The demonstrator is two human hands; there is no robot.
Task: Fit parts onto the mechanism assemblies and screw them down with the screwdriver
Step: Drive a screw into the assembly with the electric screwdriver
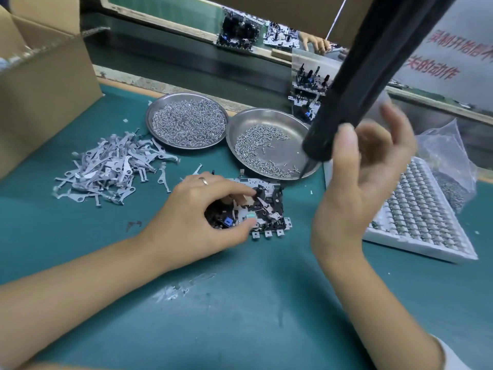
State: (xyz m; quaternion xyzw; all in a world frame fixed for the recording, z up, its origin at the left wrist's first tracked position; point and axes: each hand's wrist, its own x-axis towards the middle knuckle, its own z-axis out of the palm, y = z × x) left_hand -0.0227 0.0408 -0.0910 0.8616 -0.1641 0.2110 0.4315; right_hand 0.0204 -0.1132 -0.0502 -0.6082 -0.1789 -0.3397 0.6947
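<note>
Two hands are what I am watching over the teal work mat [240, 303], the widest thing in view. Well beyond the fingers on the left stands a cardboard box [40, 84]. Hanging slantwise from above, the black screwdriver [354, 84] meets my right hand [365, 188], whose thumb lies on the barrel's lower end while the other fingers are spread loosely behind it; I cannot tell whether that amounts to a firm hold. Its thin bit points down at the rim of the nearer metal dish [269, 121], which holds a thin scatter of screws and sits just beyond the fingertips of both hands. Right of the right hand's fingers lies a white tray [426, 222] of small gridded cells, a clear plastic bag [448, 156] behind it. The second dish [186, 121], heaped with screws, sits farther back left. A pile of grey metal levers [112, 166] lies left of the left hand's knuckles. The mechanism assembly [266, 206] lies flat on the mat, directly under the left hand [197, 212], which presses it down: fingertips curled over its black knob, thumb at its near edge.
</note>
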